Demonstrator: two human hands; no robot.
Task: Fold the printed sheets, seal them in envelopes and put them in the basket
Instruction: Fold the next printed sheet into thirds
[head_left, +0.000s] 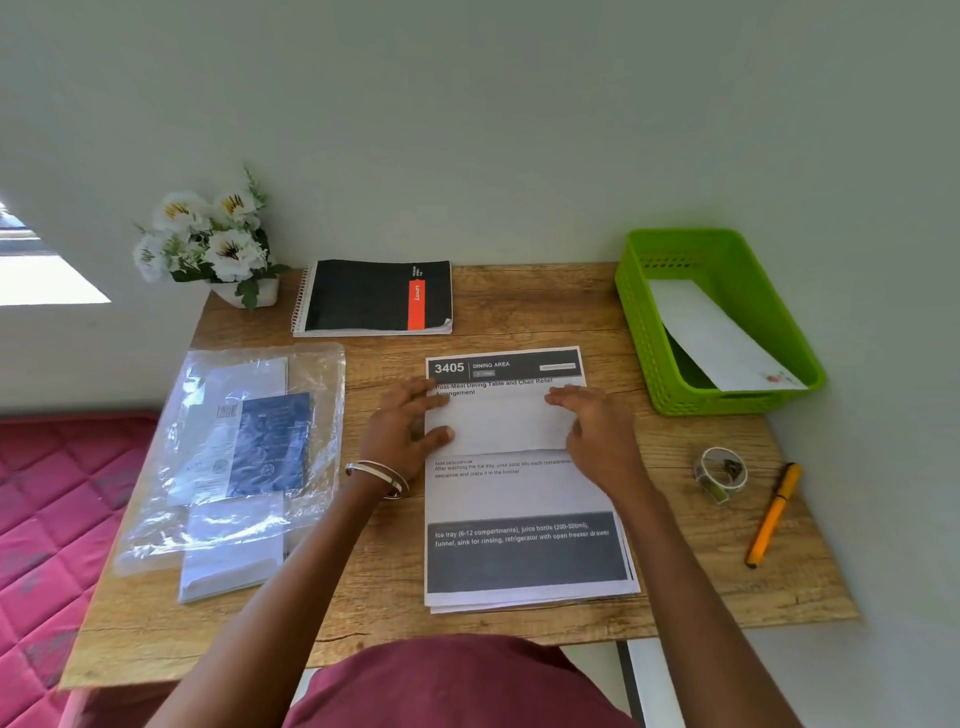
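A stack of printed sheets (524, 551) lies in the middle of the wooden table. A folded white sheet (501, 423) rests across the stack's upper part. My left hand (410, 421) presses its left end, fingers spread and thumb on the paper. My right hand (592, 421) presses its right end with straight fingers. A green plastic basket (654, 332) stands at the back right, with one white envelope (719, 338) lying in it. At the left lies a clear plastic pack of envelopes (234, 447), with loose white envelopes (228, 566) sticking out below it.
A black spiral notebook (374, 296) lies at the back centre. A pot of white flowers (208, 244) stands at the back left. A tape roll (722, 473) and an orange pen (774, 514) lie at the right. A red mattress (47, 519) adjoins the table's left side.
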